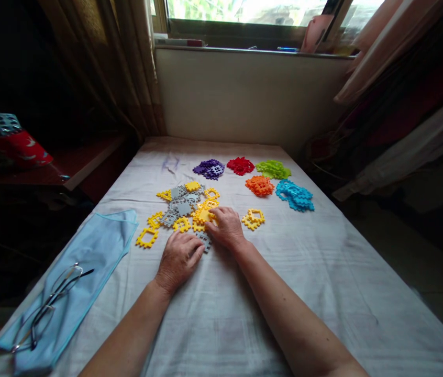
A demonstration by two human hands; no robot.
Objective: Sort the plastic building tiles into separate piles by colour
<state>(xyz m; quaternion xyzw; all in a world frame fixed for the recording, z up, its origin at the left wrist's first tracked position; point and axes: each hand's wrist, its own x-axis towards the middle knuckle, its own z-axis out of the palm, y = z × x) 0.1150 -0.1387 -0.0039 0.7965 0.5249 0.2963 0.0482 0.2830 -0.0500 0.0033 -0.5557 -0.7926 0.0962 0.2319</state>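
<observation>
A mixed heap of flat plastic interlocking pieces with notched edges lies mid-table, grey pieces among yellow ones. My right hand reaches the heap's right side, its thumb and fingers closed on a yellow interlocking piece. Just in front of the heap my left hand rests palm down, fingers loosely spread, near a yellow square piece. Between the two hands lies a grey piece, partly covered. A yellow frame piece sits apart on the left, and a small yellow pile lies right of my right hand.
Sorted piles stand farther back: purple, red, green, orange and blue. Eyeglasses rest on a light blue cloth at the left. A pale sheet covers the table.
</observation>
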